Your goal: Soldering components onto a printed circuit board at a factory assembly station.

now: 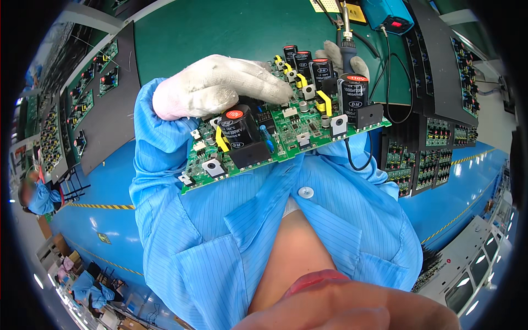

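A green circuit board [286, 142] is held tilted in front of my chest. It carries tall black capacitors [240, 129] with red-orange tops, yellow-wrapped parts, white connectors and flat metal-tabbed transistors [339, 125]. My left hand [220, 85], in a white glove, lies over the board's left part with its fingers across the components, gripping it. Behind the right-hand capacitors, my gloved right hand [360, 67] is wrapped round the handle of a soldering iron [347, 48]. The iron's metal tip points up, away from me. Most of that hand is hidden by the board.
A green work mat [220, 27] covers the bench beyond. At the far right stands a blue soldering station [391, 15], its black cable [410, 113] looping down. Dark panels of circuit boards flank me at left [124, 104] and right [440, 66]. Other people [44, 198] are at far left.
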{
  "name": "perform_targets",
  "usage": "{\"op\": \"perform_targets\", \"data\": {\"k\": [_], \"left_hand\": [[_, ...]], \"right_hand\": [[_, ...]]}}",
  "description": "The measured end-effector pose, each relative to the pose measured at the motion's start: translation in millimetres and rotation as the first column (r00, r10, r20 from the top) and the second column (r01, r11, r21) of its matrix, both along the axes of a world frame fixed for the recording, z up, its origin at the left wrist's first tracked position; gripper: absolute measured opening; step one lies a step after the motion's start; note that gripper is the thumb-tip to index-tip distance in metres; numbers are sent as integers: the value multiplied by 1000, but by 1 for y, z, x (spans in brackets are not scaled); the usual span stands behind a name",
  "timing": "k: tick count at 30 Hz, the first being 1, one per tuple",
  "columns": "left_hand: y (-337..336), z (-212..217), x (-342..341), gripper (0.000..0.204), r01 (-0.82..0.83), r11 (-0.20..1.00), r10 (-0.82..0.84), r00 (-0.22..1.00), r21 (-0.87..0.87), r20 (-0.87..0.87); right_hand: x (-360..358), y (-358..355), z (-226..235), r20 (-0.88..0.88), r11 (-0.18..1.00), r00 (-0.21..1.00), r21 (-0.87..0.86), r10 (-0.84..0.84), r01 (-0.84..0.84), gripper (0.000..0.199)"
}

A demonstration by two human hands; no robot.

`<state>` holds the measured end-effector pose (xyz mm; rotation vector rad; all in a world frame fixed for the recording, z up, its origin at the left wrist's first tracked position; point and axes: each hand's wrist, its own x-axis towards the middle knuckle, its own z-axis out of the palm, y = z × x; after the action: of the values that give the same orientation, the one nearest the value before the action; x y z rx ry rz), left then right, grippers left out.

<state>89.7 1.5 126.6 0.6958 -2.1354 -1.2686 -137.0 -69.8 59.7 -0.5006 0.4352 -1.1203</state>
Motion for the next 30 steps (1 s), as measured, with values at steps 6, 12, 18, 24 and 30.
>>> {"op": "perform_targets", "data": {"k": [6, 12, 18, 24, 30], "left_hand": [[-7, -7, -7, 89, 27, 980, -120, 872, -198, -475], [-22, 2, 2, 102, 163, 935, -320, 766, -314, -557], [-12, 20, 27, 85, -95, 987, 148, 837, 127, -527], [-51, -13, 45, 98, -75, 997, 56, 516, 20, -855], [-46, -46, 34, 79, 104, 972, 195, 152, 212, -969]], "right_hand": [[12, -11, -49, 273, 970, 961, -244, 55, 14, 49], [16, -27, -52, -413, 535, 663, -844, -624, -23, 70], [33, -35, -35, -145, 667, 933, -736, -329, 121, 72], [55, -48, -14, -173, 649, 918, -753, -356, 110, 68], [43, -37, 3, -436, 784, 868, -613, -238, -94, 68]]}}
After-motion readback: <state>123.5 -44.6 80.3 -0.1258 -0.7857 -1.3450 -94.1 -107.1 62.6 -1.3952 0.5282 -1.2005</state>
